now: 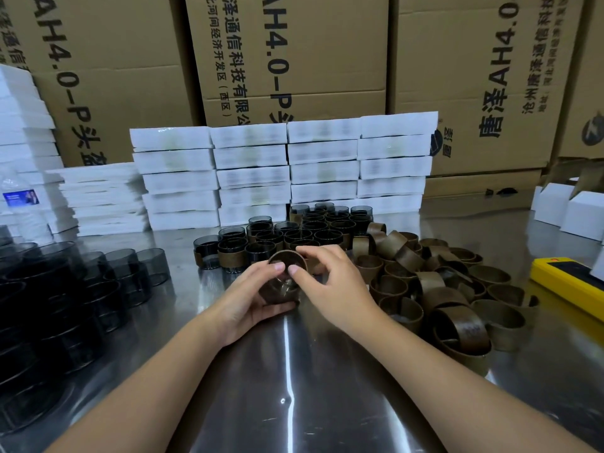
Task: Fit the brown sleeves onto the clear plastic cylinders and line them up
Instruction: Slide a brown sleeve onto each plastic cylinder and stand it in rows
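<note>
Polished steel worktop (327, 380), seen from above and behind the forearms, with stock stacked along its far edge.

Left grip (243, 300): fingers curl round the near and left side of one clear plastic cylinder (285, 283), with the thumb at its upper rim, holding it tilted just above the worktop at scene centre.

Right grip (333, 289): thumb and forefinger pinch the right side of the same piece at the rim, the other fingers arched over it towards the far side. A brown sleeve (277, 297) wraps the cylinder; how fully it is seated cannot be told.

Just beyond the hands stands a cluster of sleeved cylinders (304, 235), upright and touching one another in rough rows that run away to the far right.

Right of the hands lies a pile of loose sleeves (441, 289), tumbled at all angles, some on edge, some flat.

On the left, well apart from the hands, stand bare smoky cylinders (98, 282), several stacked in columns.

Behind the sleeved cluster rise four columns of flat white boxes (284, 171); lower white stacks (98, 197) sit to their left, beside a water bottle (23, 204).

Printed cardboard cartons (310, 60) form the back wall.

At the right edge lie a yellow device (568, 282) and small open white cartons (572, 210).
</note>
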`<state>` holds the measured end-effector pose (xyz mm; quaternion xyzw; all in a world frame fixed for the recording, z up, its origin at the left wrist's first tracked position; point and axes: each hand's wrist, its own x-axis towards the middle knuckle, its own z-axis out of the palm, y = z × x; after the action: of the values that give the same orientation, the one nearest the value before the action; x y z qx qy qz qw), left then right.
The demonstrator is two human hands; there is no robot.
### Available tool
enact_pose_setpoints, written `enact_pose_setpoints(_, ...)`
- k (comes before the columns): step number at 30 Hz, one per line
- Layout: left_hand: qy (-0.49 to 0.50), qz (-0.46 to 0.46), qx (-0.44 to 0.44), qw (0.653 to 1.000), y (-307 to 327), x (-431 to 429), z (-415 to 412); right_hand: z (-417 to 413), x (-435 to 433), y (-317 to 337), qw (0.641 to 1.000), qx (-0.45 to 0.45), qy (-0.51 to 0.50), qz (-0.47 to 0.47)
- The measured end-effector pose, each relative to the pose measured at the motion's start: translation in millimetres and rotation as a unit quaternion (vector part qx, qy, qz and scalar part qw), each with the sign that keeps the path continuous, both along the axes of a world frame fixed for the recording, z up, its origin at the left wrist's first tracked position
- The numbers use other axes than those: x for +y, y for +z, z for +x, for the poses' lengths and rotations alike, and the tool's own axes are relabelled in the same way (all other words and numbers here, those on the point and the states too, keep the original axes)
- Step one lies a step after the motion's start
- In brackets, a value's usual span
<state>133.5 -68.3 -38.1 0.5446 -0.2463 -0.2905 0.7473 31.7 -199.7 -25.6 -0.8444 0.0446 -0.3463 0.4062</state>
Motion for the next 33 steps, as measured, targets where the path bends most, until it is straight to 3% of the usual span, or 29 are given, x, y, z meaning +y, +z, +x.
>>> enact_pose_setpoints(5, 0.010, -0.019, 0.012, 1.000, -1, -1, 3, 5, -1, -1, 0.978, 0.104, 0.084, 0.159)
enact_pose_setpoints(10, -0.007, -0.012, -0.048, 0.999, 2, 2, 1, 4, -2, 4, 0.947, 0.092, 0.146, 0.271)
enact_pose_setpoints(22, 0.011, 0.024, -0.078, 0.997, 6, 5, -4, -1, -8, 6, 0.960, 0.064, 0.107, 0.250)
enact_pose_setpoints(28, -0.028, 0.000, -0.004, 1.000, 8, 3, -10, -1, -14, 8, 0.948, 0.034, 0.103, 0.298)
enact_pose_setpoints(33, -0.058, -0.008, 0.016, 0.998, 12, 0, -13, 4, -7, 2, 0.930, 0.141, 0.143, 0.309)
